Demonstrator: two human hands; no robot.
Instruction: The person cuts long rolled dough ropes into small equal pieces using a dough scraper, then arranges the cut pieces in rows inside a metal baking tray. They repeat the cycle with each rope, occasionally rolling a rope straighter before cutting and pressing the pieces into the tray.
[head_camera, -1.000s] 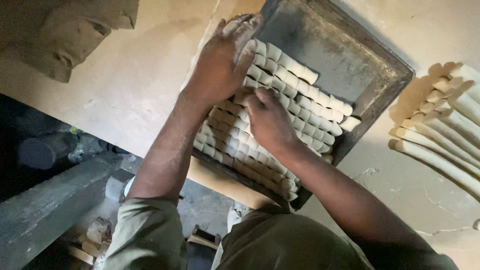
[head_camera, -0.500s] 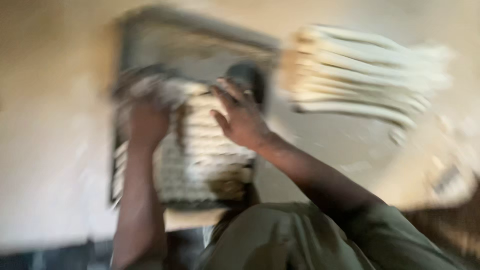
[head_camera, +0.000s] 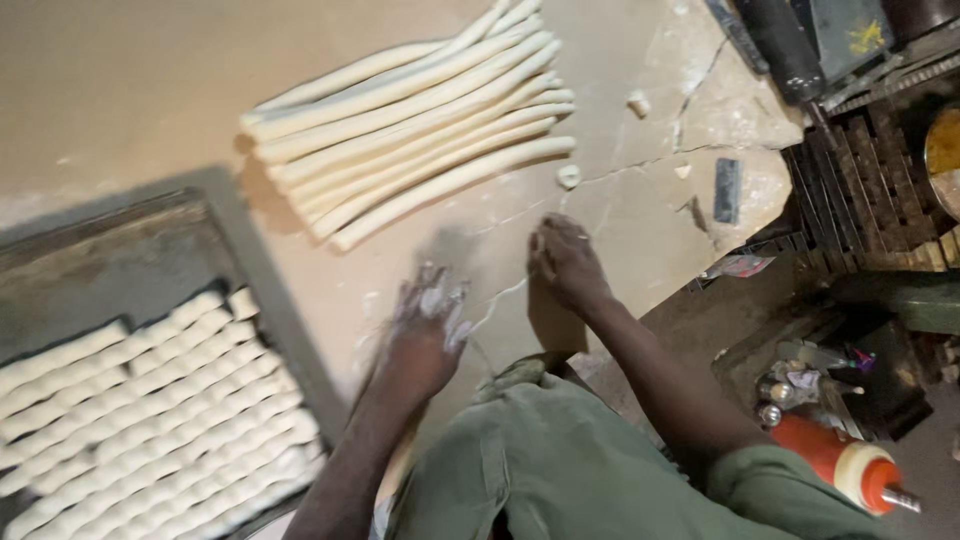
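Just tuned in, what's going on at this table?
A person is working dough at a floured table. Both hands are empty and flat on the tabletop: the left hand, dusted white, and the right hand. A pile of long dough ropes lies just beyond them. To the left, a tray holds rows of cut dough pieces.

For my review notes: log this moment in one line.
left hand: floury, on table | right hand: on table | dough ropes: ahead | tray: left

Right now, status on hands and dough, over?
Left hand floury, flat on table, empty. Right hand on table, empty. Dough ropes piled just ahead, untouched. Tray of cut pieces to the left. Nothing between.
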